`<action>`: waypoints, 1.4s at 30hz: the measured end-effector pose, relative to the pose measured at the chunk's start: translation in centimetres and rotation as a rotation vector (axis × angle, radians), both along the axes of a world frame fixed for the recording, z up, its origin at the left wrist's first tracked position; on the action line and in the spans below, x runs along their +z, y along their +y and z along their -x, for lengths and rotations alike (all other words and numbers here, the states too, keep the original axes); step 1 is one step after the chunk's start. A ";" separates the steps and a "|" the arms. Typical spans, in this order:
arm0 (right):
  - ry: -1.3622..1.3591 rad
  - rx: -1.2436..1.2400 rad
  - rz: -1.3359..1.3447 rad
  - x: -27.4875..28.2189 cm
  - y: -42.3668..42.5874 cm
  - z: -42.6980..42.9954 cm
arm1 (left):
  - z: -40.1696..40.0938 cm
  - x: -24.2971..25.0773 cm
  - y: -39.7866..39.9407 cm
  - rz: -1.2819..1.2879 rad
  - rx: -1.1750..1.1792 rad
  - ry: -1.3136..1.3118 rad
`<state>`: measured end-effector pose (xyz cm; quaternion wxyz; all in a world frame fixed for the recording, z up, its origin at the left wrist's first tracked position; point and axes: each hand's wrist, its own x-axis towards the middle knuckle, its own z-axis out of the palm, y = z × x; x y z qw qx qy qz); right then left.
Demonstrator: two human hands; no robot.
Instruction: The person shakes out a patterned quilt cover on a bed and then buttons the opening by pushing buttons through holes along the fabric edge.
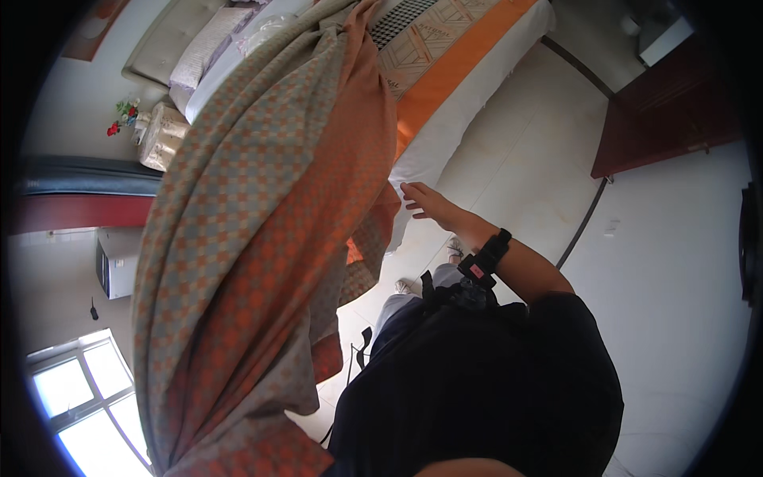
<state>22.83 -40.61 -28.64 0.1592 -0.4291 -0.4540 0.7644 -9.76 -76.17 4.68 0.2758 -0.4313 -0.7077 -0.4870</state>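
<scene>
A large cloth (256, 197) with grey and orange checks hangs in long folds from the top of the view to the lower left. Its upper end is twisted and bunched over the bed (441, 137). My right hand (432, 206) is beside the cloth's right edge, fingers apart, holding nothing. A black strap with a small device (483, 262) is around that wrist. My left hand is out of view. Lower corners of the cloth hang in front of my legs, above the floor tiles.
The bed has a padded headboard (158, 45), a pillow (199, 56) and an orange-edged cover. A cloth-covered nightstand (164, 134) with artificial-looking flowers (122, 116) stands beside it. A dark red door (661, 113) is at right, a window (89, 393) at lower left. A black cord (350, 358) hangs near my legs.
</scene>
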 end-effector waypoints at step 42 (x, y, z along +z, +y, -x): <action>-0.185 0.441 -0.637 0.8 0.1 41.9 | 45.7 1.7 26.0 -0.257 -0.441 0.059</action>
